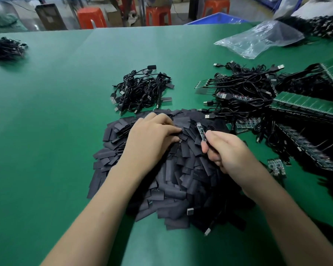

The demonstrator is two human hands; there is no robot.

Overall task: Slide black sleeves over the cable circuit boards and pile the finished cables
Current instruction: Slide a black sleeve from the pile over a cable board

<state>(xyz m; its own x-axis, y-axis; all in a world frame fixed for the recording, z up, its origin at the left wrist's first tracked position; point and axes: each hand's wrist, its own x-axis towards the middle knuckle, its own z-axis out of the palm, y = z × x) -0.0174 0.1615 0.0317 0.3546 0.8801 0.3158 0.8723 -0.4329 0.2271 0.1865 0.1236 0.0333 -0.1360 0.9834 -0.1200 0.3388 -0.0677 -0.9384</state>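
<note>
A big heap of flat black sleeves (173, 181) lies on the green table in front of me. My left hand (152, 137) rests on top of the heap, its fingertips pinching at a sleeve (178, 131). My right hand (225, 150) grips a small circuit board (201, 131), which sticks up and to the left from between thumb and fingers; its cable runs down under the hand, mostly hidden. A pile of sleeved cables (142, 91) sits behind the heap.
A tangle of bare cables with boards (244, 93) and green board panels (306, 104) crowd the right side. A clear plastic bag (258, 39) lies at the back right. Another black cable pile (6, 48) sits far left. Bare green mat (52, 116) stretches to the left.
</note>
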